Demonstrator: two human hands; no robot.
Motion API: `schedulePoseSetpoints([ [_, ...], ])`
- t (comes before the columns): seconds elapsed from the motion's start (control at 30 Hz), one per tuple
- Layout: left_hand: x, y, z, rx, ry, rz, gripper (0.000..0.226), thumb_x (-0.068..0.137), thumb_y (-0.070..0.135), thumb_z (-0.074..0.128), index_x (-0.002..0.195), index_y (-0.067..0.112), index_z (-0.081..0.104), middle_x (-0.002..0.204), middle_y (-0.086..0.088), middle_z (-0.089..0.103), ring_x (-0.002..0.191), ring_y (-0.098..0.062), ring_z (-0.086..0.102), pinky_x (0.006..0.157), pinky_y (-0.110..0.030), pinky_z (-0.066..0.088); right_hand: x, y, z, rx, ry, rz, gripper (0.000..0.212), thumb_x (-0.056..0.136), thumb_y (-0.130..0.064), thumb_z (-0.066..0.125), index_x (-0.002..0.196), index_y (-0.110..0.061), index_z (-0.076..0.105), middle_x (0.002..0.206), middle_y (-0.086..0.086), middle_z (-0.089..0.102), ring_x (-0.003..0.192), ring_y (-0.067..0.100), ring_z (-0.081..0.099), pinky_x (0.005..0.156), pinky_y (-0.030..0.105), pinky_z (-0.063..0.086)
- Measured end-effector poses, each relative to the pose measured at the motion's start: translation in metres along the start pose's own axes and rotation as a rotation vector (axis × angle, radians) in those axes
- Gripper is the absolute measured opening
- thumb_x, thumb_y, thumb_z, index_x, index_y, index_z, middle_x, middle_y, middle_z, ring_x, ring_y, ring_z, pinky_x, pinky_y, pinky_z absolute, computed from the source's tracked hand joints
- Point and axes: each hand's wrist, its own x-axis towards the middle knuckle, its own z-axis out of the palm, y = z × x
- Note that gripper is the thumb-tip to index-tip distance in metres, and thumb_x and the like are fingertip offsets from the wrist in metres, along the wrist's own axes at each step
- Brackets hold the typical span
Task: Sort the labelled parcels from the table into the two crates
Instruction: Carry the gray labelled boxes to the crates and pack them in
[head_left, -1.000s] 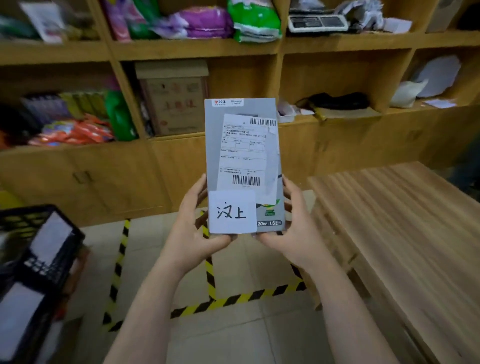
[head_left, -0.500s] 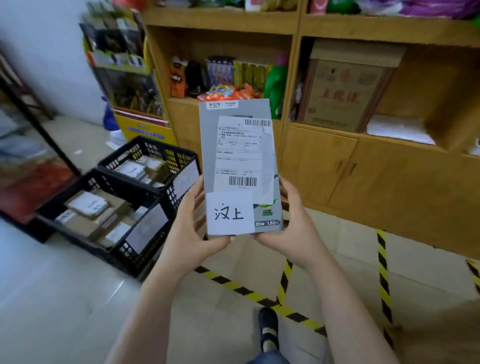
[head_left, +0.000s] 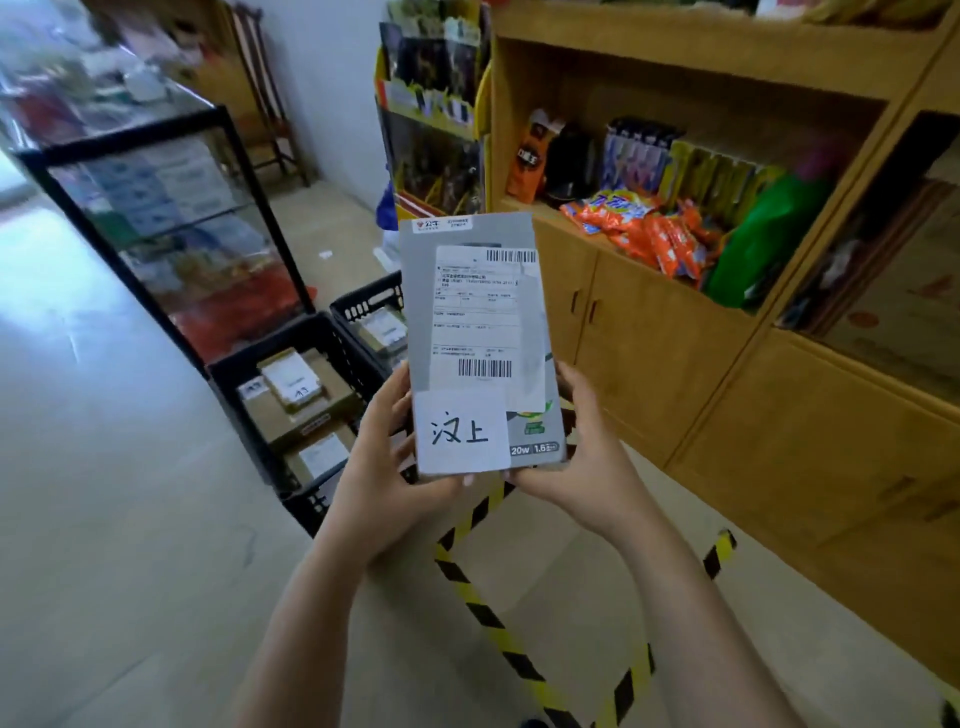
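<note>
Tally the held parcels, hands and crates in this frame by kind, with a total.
Grey labelled parcel: 1
Hands: 2, left hand and right hand, both gripping it
Black crates: 2, near crate and far crate
Total: 5
Parcels inside the crates overlap too much to count.

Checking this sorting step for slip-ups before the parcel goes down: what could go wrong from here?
1. Wrong crate: the near crate and far crate stand side by side, and their own tags cannot be read here, so the handwritten label on the grey parcel could be mismatched.
2. Tipping: the left hand and right hand hold only the parcel's lower end; most of it stands above the grip and might topple while lowering.
</note>
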Motion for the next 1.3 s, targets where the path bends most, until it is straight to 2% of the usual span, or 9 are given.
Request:
schedulePoseSetpoints([
  [0.13, 0.034, -0.012, 0.004, 0.027, 0.052, -0.048, 0.109, 0.068, 0.015, 0.088, 0.152, 0.032, 0.019, 0.144, 0.014, 0.042, 0.139, -0.007, 0.033, 0.102, -0.044, 0.048, 0.049, 0.012, -0.01, -0.003, -0.075, 0.004, 0.105, 0.071, -0.013, 0.086, 0.145, -0.047, 0.019, 0.115, -0.044, 0.044, 0.104, -0.026, 0.047, 0.078, 0.006, 0.047],
  [0.23, 0.06, -0.022, 0.002, 0.037, 0.085, -0.071, 0.109, 0.069, 0.007, 0.084, 0.151, 0.035, 0.019, 0.143, 0.018, 0.043, 0.137, -0.004, 0.035, 0.104, -0.039, 0.046, 0.085, 0.017, -0.013, -0.008, -0.121, -0.008, 0.102, 0.072, -0.008, 0.085, 0.136, -0.055, 0.02, 0.119, -0.035, 0.047, 0.103, -0.025, 0.048, 0.077, 0.005, 0.046],
  [0.4, 0.112, -0.045, -0.005, 0.02, 0.132, -0.105, 0.108, 0.07, 0.009, 0.084, 0.15, 0.039, 0.019, 0.144, 0.015, 0.042, 0.136, -0.004, 0.036, 0.098, -0.014, 0.044, 0.151, 0.026, -0.009, -0.026, -0.155, -0.012, 0.103, 0.071, -0.01, 0.085, 0.129, -0.063, 0.019, 0.124, -0.027, 0.048, 0.107, -0.021, 0.048, 0.08, 0.008, 0.047],
  [0.7, 0.256, -0.079, -0.042, -0.011, 0.135, -0.105, 0.106, 0.072, 0.002, 0.082, 0.15, 0.038, 0.02, 0.14, 0.02, 0.043, 0.135, -0.001, 0.037, 0.105, -0.04, 0.045, 0.302, 0.02, -0.003, -0.042, -0.156, -0.006, 0.097, 0.075, -0.002, 0.081, 0.135, -0.048, 0.02, 0.091, -0.062, 0.041, 0.091, -0.032, 0.047, 0.065, 0.0, 0.043],
  [0.8, 0.301, -0.087, -0.055, -0.035, 0.142, -0.121, 0.107, 0.07, 0.007, 0.083, 0.15, 0.04, 0.019, 0.141, 0.025, 0.04, 0.133, 0.007, 0.036, 0.103, -0.038, 0.048, 0.349, 0.018, -0.001, -0.043, -0.146, -0.016, 0.099, 0.076, -0.006, 0.081, 0.138, -0.048, 0.018, 0.092, -0.063, 0.038, 0.092, -0.033, 0.046, 0.064, 0.0, 0.043],
  [0.9, 0.332, -0.096, -0.062, -0.023, 0.151, -0.131, 0.109, 0.07, 0.008, 0.085, 0.151, 0.038, 0.017, 0.14, 0.03, 0.038, 0.136, 0.007, 0.031, 0.107, -0.034, 0.044, 0.385, 0.023, 0.001, -0.029, -0.155, -0.007, 0.101, 0.074, -0.011, 0.084, 0.143, -0.047, 0.019, 0.107, -0.052, 0.04, 0.097, -0.03, 0.046, 0.07, 0.002, 0.045],
  [1.03, 0.365, -0.112, -0.066, -0.038, 0.158, -0.171, 0.108, 0.071, 0.005, 0.083, 0.151, 0.037, 0.018, 0.141, 0.024, 0.039, 0.135, 0.009, 0.03, 0.106, -0.022, 0.041, 0.428, 0.037, 0.003, -0.018, -0.187, -0.005, 0.105, 0.073, -0.015, 0.086, 0.147, -0.045, 0.018, 0.119, -0.042, 0.036, 0.1, -0.031, 0.044, 0.071, 0.003, 0.046],
  [1.2, 0.408, -0.134, -0.059, -0.025, 0.208, -0.233, 0.108, 0.071, 0.005, 0.083, 0.151, 0.037, 0.018, 0.144, 0.021, 0.037, 0.132, 0.012, 0.032, 0.094, -0.007, 0.042, 0.486, 0.06, -0.001, 0.002, -0.254, 0.007, 0.104, 0.073, -0.016, 0.086, 0.145, -0.05, 0.019, 0.122, -0.041, 0.034, 0.105, -0.031, 0.041, 0.074, 0.001, 0.045],
  [1.3, 0.437, -0.148, -0.052, -0.007, 0.254, -0.264, 0.108, 0.071, 0.006, 0.083, 0.151, 0.036, 0.017, 0.144, 0.026, 0.034, 0.133, 0.012, 0.031, 0.096, -0.007, 0.041, 0.528, 0.073, -0.005, 0.016, -0.318, -0.003, 0.1, 0.073, -0.014, 0.086, 0.137, -0.055, 0.022, 0.124, -0.04, 0.037, 0.106, -0.027, 0.045, 0.074, 0.004, 0.046],
])
